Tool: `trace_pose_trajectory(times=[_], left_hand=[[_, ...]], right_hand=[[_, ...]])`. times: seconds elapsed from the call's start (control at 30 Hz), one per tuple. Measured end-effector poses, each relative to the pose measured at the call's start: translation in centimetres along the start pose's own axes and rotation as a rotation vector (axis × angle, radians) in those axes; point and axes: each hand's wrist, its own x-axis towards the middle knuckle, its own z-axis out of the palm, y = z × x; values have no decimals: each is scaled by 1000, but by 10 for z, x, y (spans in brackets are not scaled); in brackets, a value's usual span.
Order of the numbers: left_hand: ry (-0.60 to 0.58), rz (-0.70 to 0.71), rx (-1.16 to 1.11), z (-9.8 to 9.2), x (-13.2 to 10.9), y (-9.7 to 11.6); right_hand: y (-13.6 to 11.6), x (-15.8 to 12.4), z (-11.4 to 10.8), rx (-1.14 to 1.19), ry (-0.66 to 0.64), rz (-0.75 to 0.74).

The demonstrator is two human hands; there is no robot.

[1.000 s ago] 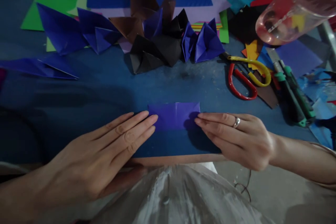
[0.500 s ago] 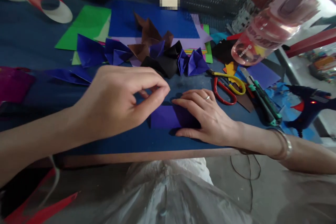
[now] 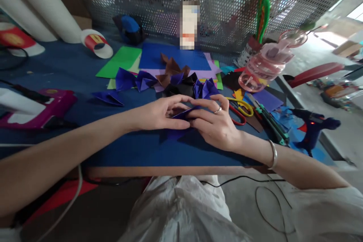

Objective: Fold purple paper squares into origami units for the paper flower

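Observation:
A purple paper (image 3: 179, 133) is between my hands near the table's front edge, part of it raised and part lower down. My left hand (image 3: 163, 113) curls round its left side, with the thumb below and the fingers above. From the right my right hand (image 3: 219, 123), with a ring on one finger, pinches the paper's edge; its fingertips meet those of the left. Behind the hands lie folded purple paper pieces (image 3: 125, 79), a brown folded piece (image 3: 171, 67) and a black one (image 3: 181, 87).
Scissors (image 3: 245, 109), a cutter (image 3: 269, 119) and a glue gun (image 3: 313, 124) lie at the right, before a pink bottle (image 3: 262, 69). A magenta power strip (image 3: 42, 109) sits left. Green (image 3: 120, 61) and blue sheets (image 3: 172, 56) lie behind, near a metal mesh (image 3: 153, 11).
The view has tilted up and back. My left hand has come down onto the paper beside the right, and the paper, flat before, is now partly lifted between both hands.

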Motion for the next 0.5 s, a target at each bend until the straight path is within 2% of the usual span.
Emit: trace_pose_trajectory(times=[0.17,0.23,0.33,0.5], left_hand=[[159,-118,-234,-9,1,-9],[181,-122,-262,-13,1,-13],[227,-104,-309,-15,2,-17],[270,-74,-364,-14,3,-16]], right_hand=[[14,-2,-3,-199,99,-184],[19,-5,-4,-227,108,-174],[22,-9,-2,-213,52,-113],[17,-12,2,-165,2,-87]])
